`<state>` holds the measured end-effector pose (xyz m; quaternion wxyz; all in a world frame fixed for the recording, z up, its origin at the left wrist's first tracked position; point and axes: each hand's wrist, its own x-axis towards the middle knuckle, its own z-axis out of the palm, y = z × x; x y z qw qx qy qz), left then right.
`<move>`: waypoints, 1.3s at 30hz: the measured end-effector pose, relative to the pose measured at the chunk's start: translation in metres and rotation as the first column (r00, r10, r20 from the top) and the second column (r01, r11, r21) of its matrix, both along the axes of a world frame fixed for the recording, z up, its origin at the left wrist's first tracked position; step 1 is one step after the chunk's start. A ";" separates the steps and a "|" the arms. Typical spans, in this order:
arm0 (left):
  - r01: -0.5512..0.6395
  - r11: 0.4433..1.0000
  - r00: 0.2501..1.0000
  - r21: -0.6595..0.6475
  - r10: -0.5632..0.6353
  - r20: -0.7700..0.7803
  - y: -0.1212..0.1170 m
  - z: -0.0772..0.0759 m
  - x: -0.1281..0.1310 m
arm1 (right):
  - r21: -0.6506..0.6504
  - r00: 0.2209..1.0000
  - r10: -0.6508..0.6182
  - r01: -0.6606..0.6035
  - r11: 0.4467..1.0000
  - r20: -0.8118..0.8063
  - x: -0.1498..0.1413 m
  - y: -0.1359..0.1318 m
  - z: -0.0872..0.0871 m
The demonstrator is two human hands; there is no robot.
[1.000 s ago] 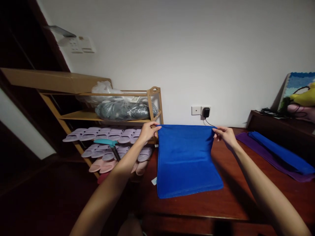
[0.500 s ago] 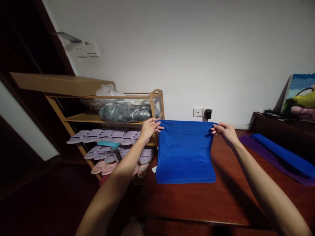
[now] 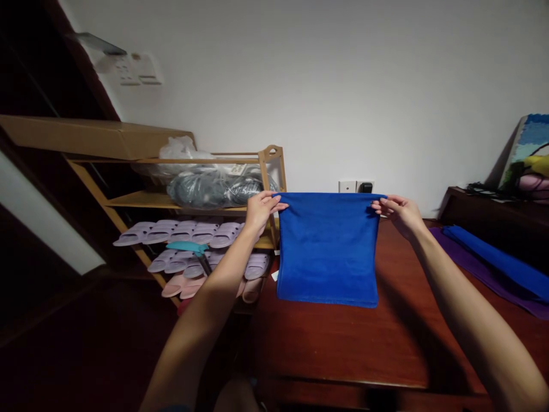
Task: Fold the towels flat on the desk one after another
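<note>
Blue cloth (image 3: 328, 252) higher, between both grips (image 3: 259, 214) (image 3: 402, 214)

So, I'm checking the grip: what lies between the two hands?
The blue cloth, its top edge stretched from the left hand to the right hand, as the head view shows.

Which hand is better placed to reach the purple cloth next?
Probably your right hand: it pinches the held blue cloth at its upper right corner, nearer the purple cloth. Your left hand pinches the other upper corner.
</note>
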<state>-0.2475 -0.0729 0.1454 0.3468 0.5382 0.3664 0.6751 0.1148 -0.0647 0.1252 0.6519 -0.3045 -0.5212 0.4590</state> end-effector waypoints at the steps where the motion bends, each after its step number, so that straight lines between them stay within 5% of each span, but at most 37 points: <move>1: -0.009 1.000 1.000 0.007 0.009 0.005 0.002 0.003 0.001 | 0.016 1.000 0.000 0.000 1.000 -0.012 0.000 0.003 0.002; 16: -0.171 0.985 0.985 -0.007 0.171 -0.006 0.059 0.019 0.006 | 0.100 0.998 -0.047 0.051 0.994 -0.033 -0.013 0.062 0.007; 21: -0.199 0.977 0.980 -0.078 0.196 -0.042 0.096 -0.012 0.006 | 0.003 0.975 -0.120 0.122 0.993 0.185 -0.022 0.092 -0.019; 29: -0.273 0.949 0.921 -0.154 0.212 -0.326 0.137 -0.078 0.012 | -0.104 0.913 -0.027 0.076 0.992 0.407 -0.036 0.128 -0.087; 39: -0.249 0.963 0.714 -0.105 0.109 -0.692 0.169 -0.115 0.009 | -0.042 0.771 0.002 0.033 0.999 0.636 -0.046 0.165 -0.130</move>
